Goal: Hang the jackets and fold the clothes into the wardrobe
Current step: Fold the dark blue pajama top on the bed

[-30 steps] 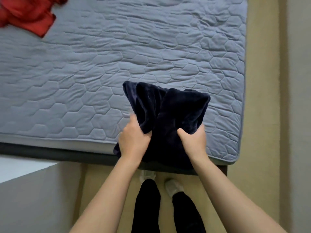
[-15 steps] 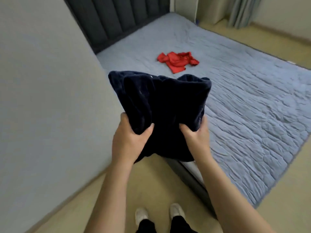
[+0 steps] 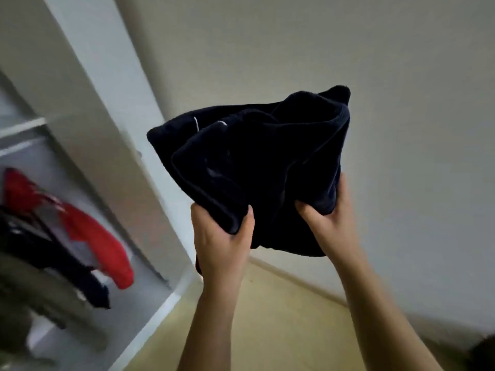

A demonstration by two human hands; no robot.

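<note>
Holding the folded navy fleece (image 3: pixel 267 167) up at chest height, I had my left hand (image 3: pixel 222 236) and right hand (image 3: pixel 325 220) both pinching its bottom edge, thumbs on top. The wardrobe (image 3: pixel 112 129) was just to my left, with a red jacket (image 3: pixel 93 231) and some darker ones already hanging. Guess shelving this one was what's left.

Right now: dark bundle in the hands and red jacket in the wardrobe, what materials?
The dark navy garment: soft plush fabric, likely fleece or velour; matte fuzzy nap, thick rounded folds. The red jacket: smooth fabric, possibly a synthetic shell; too blurred to confirm.
</note>
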